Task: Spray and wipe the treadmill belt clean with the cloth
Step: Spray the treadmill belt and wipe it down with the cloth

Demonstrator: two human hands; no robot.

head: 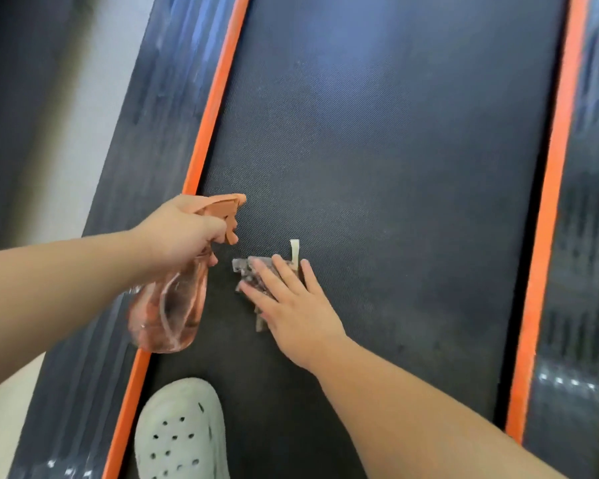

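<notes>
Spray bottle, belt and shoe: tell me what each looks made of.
Spray bottle: likely pink-tinted plastic, glossy; it is see-through and carries bright highlights. Belt: probably a rubbery sheet, matte black; a fine dotted grain covers it. Shoe: seemingly moulded foam or rubber, matte and pale, with round holes through the top.

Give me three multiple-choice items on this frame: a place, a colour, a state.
1. Where does the cloth lie? A. on the treadmill belt B. on the floor C. on a shelf
2. What colour are the strips beside the belt? A. green B. orange C. white
3. How is the right hand? A. clenched in a fist B. raised off the belt C. flat on the cloth
Key: 1 A, it rests on the dark belt. 2 B, both edge strips are orange. 3 C, straight fingers press it; the left hand holds the spray bottle.
</notes>
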